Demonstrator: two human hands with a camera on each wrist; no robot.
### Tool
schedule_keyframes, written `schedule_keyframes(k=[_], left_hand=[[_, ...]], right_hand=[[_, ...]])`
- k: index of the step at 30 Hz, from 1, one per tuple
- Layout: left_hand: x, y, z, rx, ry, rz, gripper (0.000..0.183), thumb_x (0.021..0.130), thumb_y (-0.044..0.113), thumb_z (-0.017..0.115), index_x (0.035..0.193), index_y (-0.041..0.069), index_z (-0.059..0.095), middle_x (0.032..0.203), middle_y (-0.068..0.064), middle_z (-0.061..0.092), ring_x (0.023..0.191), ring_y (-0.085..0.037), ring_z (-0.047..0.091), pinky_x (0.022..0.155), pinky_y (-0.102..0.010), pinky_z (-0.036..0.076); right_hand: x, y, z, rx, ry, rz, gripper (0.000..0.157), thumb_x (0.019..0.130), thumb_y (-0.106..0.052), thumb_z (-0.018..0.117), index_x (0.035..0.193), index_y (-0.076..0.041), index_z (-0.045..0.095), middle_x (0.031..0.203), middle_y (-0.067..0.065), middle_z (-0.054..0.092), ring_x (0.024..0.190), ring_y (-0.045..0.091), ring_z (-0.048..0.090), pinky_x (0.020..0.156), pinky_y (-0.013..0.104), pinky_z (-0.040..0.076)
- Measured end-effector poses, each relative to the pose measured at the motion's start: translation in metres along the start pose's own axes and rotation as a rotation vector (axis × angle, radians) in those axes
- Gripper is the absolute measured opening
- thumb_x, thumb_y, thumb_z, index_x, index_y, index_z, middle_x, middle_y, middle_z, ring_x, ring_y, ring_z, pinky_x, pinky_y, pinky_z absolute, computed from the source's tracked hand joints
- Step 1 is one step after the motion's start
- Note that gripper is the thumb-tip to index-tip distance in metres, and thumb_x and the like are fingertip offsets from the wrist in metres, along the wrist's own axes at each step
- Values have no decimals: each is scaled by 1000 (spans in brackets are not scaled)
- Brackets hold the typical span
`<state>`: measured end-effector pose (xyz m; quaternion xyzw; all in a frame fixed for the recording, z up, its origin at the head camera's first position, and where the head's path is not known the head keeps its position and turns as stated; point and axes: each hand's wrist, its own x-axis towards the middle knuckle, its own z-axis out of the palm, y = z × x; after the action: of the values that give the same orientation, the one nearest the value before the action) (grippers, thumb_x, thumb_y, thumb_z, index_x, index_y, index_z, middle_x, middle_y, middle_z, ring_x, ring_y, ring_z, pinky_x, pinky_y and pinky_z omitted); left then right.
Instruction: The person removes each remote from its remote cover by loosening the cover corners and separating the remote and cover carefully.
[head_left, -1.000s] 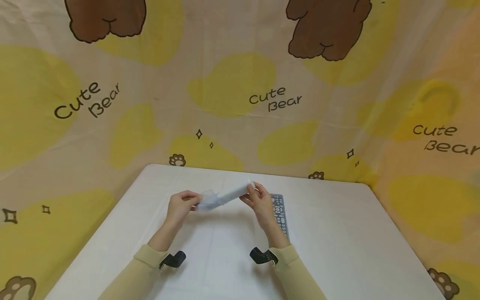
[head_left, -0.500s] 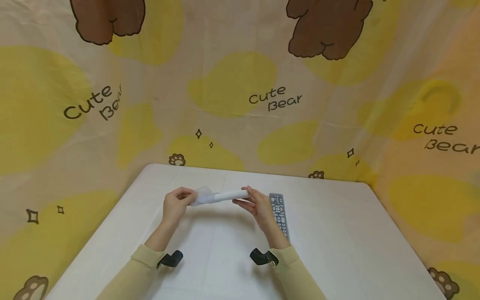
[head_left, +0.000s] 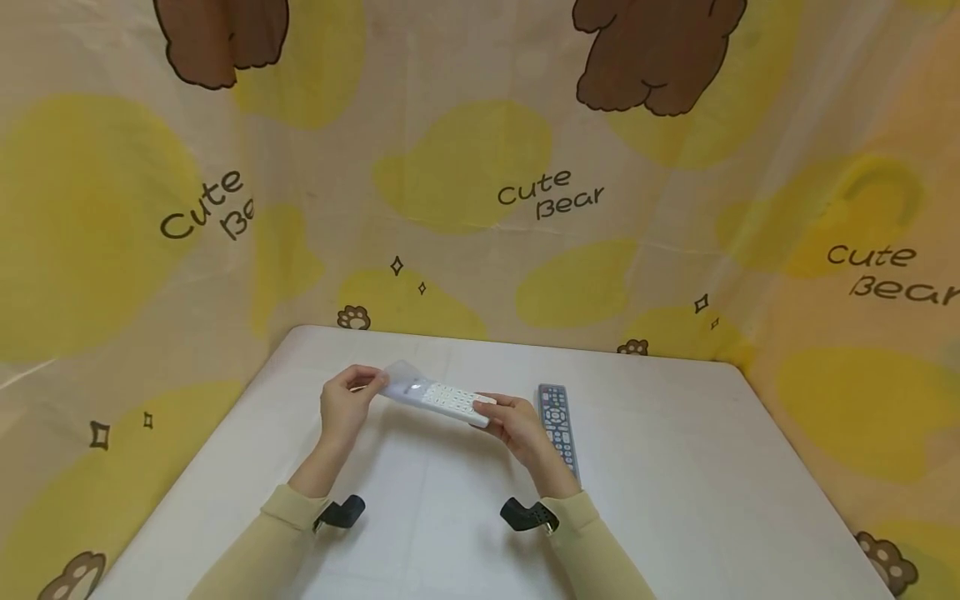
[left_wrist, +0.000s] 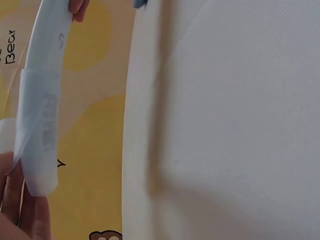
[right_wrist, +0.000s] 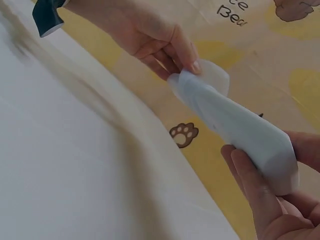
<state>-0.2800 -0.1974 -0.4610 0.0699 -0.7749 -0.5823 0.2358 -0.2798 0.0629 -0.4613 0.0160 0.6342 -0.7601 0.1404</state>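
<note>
A white remote control (head_left: 453,400) is held above the table, its button side showing in the head view. A translucent plastic sleeve (head_left: 405,377) covers its left end, and a loose flap stands up there. My left hand (head_left: 345,407) pinches the sleeve at that end between thumb and fingers. My right hand (head_left: 522,427) grips the remote's other end, thumb on the button side. From the left wrist view, the sleeve (left_wrist: 37,130) wraps the lower part of the remote's back. In the right wrist view the bare back of the remote (right_wrist: 257,132) shows between both hands.
A grey remote control (head_left: 555,417) lies on the white table (head_left: 660,467), just right of my right hand and partly hidden by the forearm. Behind the table hangs a yellow bear-print cloth (head_left: 465,183). Each wrist carries a black camera mount (head_left: 528,514).
The white remote has been turned from its edge and back to show its buttons. Its right end has dropped lower with my right hand, while my left hand has shifted slightly left and up.
</note>
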Motion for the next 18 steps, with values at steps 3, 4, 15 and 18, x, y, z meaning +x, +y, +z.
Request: schedule_keyframes(k=[3,4,15,18], left_hand=[[1,1,-1,2,22,13,13,79,16,77,87,7,73,83,-6,71,72,1,60,60,-14,49],[1,1,-1,2,29,23,12,78,16,78,86,7,73,82,-6,71,71,1,60,60,-13,49],[3,1,-7,9,45,79,14,78,10,77,87,1,72,83,-17,71,63,5,57,57,-10,46],[4,0,-7,10,45,73,14,78,10,77,87,0,72,81,-16,71,63,4,57,56,-11,46]], right_hand=[[-1,0,1,17,10,-8,42,84,-8,69,122,8,59,113,16,67,87,14,67,76,25,57],[-2,0,2,25,14,-8,41,84,-7,69,121,7,59,112,16,67,87,13,67,75,25,57],[-4,0,4,38,42,12,40,83,-4,69,121,6,60,109,13,68,85,13,67,74,25,57],[-5,0,4,34,48,16,40,83,-4,70,121,5,61,111,14,68,85,13,67,75,25,57]])
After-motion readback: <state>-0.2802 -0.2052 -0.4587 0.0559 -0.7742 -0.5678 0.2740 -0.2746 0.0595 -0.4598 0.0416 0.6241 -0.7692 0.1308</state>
